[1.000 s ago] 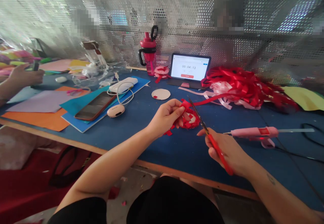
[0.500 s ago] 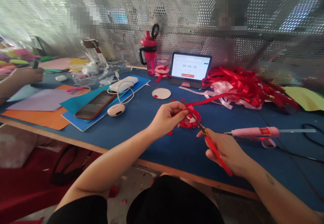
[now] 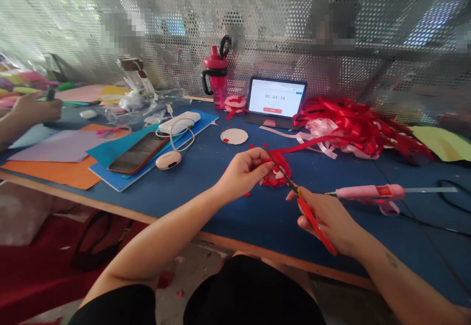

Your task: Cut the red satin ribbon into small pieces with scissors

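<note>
Red ribbon rosette pinched in left hand; right hand grips one pair of scissors over it.

The tablet shows a timer — it reads 00:04:14.

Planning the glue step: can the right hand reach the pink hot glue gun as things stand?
Probably yes: nothing lies between the right hand and the glue gun, but that hand holds the red-handled scissors, which would likely need setting down.
</note>
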{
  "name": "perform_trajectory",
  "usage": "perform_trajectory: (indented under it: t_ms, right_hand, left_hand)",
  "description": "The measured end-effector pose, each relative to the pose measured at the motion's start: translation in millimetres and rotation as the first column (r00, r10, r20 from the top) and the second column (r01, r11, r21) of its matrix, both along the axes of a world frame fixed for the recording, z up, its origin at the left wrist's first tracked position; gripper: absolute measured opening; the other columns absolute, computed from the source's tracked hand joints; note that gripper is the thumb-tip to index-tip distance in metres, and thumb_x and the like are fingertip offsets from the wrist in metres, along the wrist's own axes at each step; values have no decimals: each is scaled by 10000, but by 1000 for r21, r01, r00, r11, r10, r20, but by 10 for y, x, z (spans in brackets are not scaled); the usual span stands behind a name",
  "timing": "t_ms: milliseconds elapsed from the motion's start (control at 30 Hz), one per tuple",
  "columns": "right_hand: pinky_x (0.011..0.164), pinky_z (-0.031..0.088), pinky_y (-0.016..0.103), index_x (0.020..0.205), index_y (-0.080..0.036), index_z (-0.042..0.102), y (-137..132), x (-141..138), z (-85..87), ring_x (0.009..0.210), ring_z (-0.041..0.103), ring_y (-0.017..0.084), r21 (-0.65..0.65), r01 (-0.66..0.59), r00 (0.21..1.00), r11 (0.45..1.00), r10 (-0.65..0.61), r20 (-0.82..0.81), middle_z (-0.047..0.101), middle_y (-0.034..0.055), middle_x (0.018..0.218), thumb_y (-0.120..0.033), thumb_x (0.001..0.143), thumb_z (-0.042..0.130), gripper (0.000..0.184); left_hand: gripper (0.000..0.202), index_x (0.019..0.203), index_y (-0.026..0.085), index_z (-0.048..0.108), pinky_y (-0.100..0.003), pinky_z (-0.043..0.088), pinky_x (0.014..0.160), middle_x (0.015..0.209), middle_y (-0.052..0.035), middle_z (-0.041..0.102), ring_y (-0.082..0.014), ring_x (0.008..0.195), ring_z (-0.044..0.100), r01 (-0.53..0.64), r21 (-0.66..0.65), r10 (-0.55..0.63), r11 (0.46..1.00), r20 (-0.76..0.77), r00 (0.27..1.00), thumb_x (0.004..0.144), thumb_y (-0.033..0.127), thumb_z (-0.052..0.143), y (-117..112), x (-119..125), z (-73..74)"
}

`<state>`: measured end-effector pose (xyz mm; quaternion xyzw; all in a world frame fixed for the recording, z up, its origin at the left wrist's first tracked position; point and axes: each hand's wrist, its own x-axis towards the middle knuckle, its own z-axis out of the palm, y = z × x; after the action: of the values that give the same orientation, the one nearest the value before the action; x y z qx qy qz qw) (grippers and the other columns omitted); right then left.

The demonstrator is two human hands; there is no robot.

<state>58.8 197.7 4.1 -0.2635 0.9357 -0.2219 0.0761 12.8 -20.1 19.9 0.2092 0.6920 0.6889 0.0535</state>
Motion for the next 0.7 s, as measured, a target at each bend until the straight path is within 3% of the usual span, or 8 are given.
perform_trajectory:
  t_ms: [200, 400, 700]
  right_hand:
    - [518, 250, 251, 930, -199, 476, 14, 15, -16, 532, 501, 159, 8, 6, 999, 1000, -6, -38, 539, -17, 617, -425, 891, 418, 236]
    - [525, 253, 247, 1003, -207, 500, -5, 16, 9, 541, 528, 161, 20, 29, 999, 999, -29, -15, 577, -17, 612, -381, 892, 444, 214]
    - [538, 274, 252, 957, -201, 505, -25, 17, 37, 532, 528, 167, 21, 37, 999, 999, -38, 37, 579, -20, 604, -317, 866, 453, 156]
  left_hand:
    - [155, 798, 127, 547, -156, 375, 459, 637, -21, 640, -39, 489, 484, -2, -30, 2, 1000, 1, 1000, 828, 277, 573, -4, 1, 3]
    - [143, 779, 131, 547, -156, 377, 464, 627, -16, 645, -37, 481, 494, 2, -29, -1, 1000, 20, 1000, 817, 265, 582, -2, -9, -1]
    - [126, 773, 140, 531, -175, 417, 505, 668, -22, 652, -72, 557, 586, 32, -2, -32, 999, 9, 999, 808, 249, 583, -4, -17, -46]
